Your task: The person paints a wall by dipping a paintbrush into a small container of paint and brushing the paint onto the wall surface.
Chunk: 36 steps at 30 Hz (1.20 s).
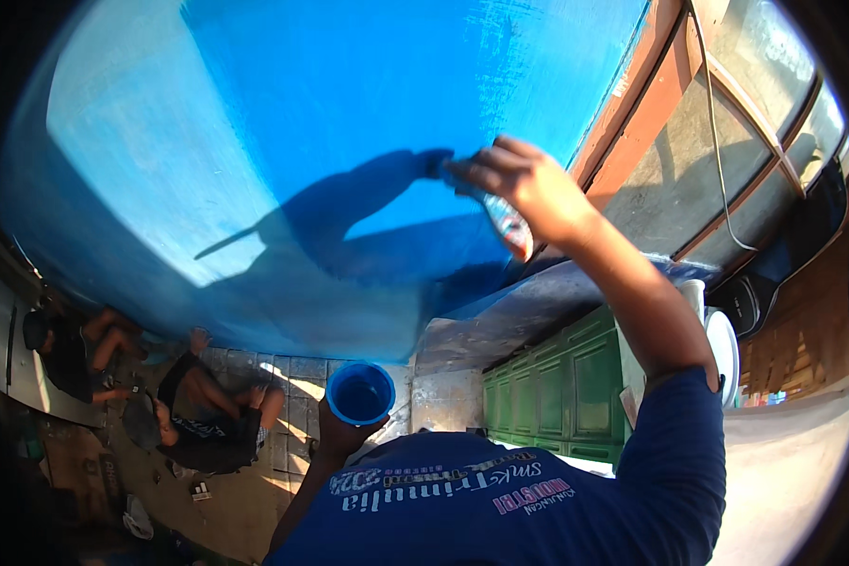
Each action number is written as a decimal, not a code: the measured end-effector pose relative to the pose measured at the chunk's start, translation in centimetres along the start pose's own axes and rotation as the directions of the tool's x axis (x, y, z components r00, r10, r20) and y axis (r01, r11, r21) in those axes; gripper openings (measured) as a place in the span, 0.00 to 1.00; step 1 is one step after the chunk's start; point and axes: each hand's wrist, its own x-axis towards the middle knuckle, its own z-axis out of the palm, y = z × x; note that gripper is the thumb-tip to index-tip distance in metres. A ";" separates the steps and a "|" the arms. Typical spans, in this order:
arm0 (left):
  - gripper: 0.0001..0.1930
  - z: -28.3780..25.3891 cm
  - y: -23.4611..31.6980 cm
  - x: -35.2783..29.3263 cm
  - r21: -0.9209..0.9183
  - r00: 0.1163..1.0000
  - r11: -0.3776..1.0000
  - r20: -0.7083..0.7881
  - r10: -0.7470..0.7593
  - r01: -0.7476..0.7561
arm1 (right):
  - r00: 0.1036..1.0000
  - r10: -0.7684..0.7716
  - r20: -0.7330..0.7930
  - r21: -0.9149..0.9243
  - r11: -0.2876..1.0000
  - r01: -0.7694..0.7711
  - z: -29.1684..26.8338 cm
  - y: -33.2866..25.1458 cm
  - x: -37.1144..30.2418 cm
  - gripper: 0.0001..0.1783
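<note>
Right hand (pixel 530 182) was raised before a blue-painted wall (pixel 340 75), fingers gripping a paint-smeared brush (pixel 508 229), its handle slanting down to an orange-red end. Bristle contact with the wall could not be made out. Left hand (pixel 344 432), low down, held a round blue container (pixel 361 394) from beneath, open top facing up. Shadow (pixel 368 198) of an arm fell across the paint; bright blue at centre, paler at left. Right of the wall: brown wooden frame (pixel 640 118), loose cable (pixel 716 141). Below: green panelled woodwork (pixel 561 387). Lower left: two people (pixel 212 420) seated on the ground, well apart from the wearer's hands.
</note>
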 end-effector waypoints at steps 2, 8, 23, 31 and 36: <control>0.39 -0.2 0.0 0.0 0.002 1.000 1.000 -0.001 0.009 -0.009 | 0.913 -0.050 -0.405 -0.271 0.960 -0.067 -3.4 2.7 2.2 0.26; 0.37 0.0 1.0 0.3 0.006 1.000 1.000 -0.006 -0.012 0.012 | 0.931 -0.049 -0.362 -0.237 0.971 -0.041 2.4 1.1 -2.9 0.30; 0.39 -7.8 0.3 -0.7 -0.050 0.998 0.998 -0.064 0.025 -0.028 | 0.384 0.538 0.750 0.019 0.563 -0.826 9.5 -14.2 -17.5 0.21; 0.36 -19.2 2.3 0.7 -0.054 0.990 0.997 0.127 0.068 -0.061 | 0.148 0.929 0.338 -0.061 0.179 -0.982 11.8 -18.9 -21.1 0.22; 0.37 -24.4 3.8 1.0 -0.035 0.963 0.995 0.249 0.100 -0.094 | -0.292 0.943 -0.162 -0.033 -0.301 -0.953 15.3 -22.0 -19.8 0.30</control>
